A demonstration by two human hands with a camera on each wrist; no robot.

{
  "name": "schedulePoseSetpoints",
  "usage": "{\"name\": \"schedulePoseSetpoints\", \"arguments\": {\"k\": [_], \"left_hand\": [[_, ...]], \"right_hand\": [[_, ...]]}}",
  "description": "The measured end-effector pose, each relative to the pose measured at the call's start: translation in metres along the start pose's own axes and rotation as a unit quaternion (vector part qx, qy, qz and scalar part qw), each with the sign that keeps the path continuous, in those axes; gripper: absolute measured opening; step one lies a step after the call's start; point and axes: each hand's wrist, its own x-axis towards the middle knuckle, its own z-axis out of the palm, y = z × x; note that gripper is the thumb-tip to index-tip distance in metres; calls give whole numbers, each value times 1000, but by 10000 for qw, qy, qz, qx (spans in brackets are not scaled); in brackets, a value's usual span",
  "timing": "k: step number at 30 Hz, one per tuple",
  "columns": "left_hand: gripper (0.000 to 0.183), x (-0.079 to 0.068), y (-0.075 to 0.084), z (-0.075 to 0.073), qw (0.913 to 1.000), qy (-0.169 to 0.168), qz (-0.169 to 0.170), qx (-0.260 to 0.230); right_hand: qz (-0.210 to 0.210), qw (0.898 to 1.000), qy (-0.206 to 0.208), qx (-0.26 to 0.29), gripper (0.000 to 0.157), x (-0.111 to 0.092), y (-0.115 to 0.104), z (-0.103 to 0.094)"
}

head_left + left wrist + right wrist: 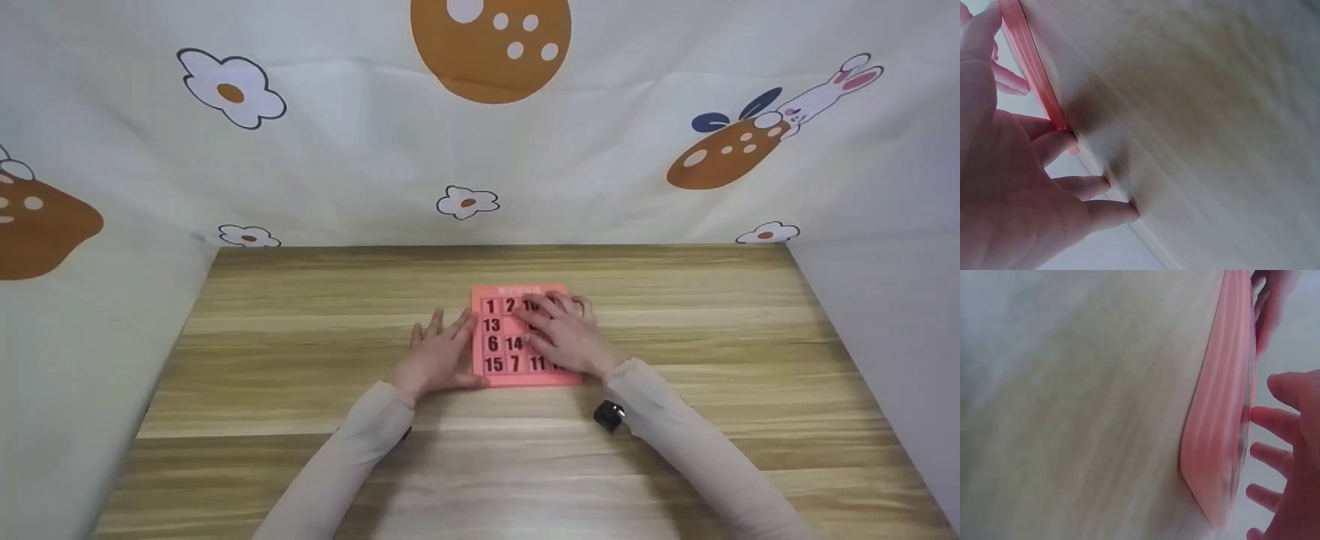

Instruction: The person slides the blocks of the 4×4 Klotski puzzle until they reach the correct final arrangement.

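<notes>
A pink number sliding puzzle [493, 345] lies flat on the wooden table, its square tiles bearing black numerals. Along its left side, my left hand [431, 361] rests with spread fingers. The left wrist view shows the thumb and forefinger of that hand [1016, 185] against the puzzle's side edge [1033, 67], other fingertips on the table. Over the upper right tiles is my right hand [568, 337], fingers extended and hiding several numbers. In the right wrist view a fingertip of this hand [1303, 467] touches the puzzle's face. A gap without a tile shows near the second row.
The wooden table [300, 300] reaches back to a pale curtain [337, 165] printed with flowers and fruit. Similar cloth walls stand at left and right. A small black object [607, 415] shows beside the right sleeve [675, 427].
</notes>
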Motion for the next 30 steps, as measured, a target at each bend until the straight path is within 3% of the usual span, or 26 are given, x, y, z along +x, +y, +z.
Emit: {"name": "schedulePoseSetpoints", "arguments": {"k": [12,19,30], "left_hand": [[111,0,0,1,10000,0,-18,-64],[112,1,-2,0,9999,-40,10,-97],[113,1,-2,1,9999,-10,-4,-149]], "right_hand": [[81,9982,567,182,35,-17,12,-6],[-118,9985,520,116,35,-24,15,-8],[-59,9990,448,62,36,-28,14,-8]]}}
